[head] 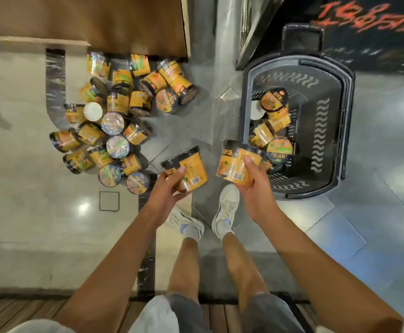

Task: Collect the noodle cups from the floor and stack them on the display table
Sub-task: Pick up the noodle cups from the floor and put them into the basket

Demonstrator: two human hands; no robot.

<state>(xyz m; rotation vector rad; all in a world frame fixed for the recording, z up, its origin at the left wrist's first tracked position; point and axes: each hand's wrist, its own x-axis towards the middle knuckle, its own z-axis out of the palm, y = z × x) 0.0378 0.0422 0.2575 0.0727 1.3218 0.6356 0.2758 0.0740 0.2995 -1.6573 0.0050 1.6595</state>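
Each of my hands holds one orange-and-black noodle cup above the floor. My left hand (169, 188) grips a cup (190, 170) from its lower side. My right hand (253, 186) grips another cup (237, 164) right at the near left corner of a dark shopping basket (326, 131). Several cups (271, 121) lie inside the basket along its left side. A heap of several more cups (121, 116) lies scattered on the floor to the left, below a brown wooden display table (114, 22).
My two feet in white trainers (225, 210) stand between the heap and the basket. A black sign board with red lettering (364, 22) stands beyond the basket. Wooden slats run along the bottom edge behind me.
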